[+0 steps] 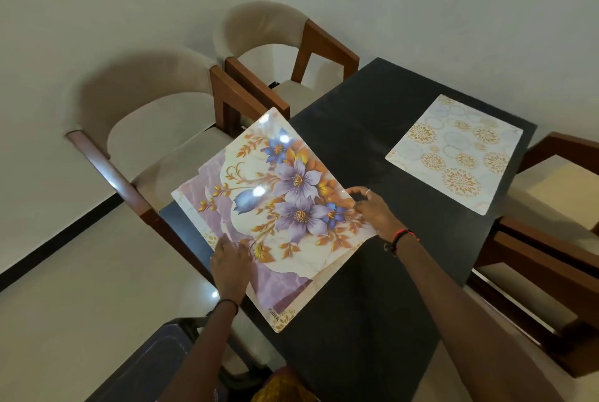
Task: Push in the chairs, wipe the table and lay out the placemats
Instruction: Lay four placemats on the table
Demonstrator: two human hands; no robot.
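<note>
A glossy floral placemat [275, 207] with purple and blue flowers lies slanted over the left side of the dark table [372, 142], its far-left part overhanging the table edge above a chair seat. My left hand [231, 259] holds its near-left edge, fingers lying on top. My right hand [372, 210] grips its right edge, fingers curled over the border. A second placemat [453, 155], white with gold circle patterns, lies flat at the table's far right.
Two beige cushioned chairs with wooden arms [146, 116] [265, 32] stand along the table's left side by the wall. Two more chairs [551, 181] [534, 272] stand at the right side. A dark object [152, 359] sits low at the bottom left.
</note>
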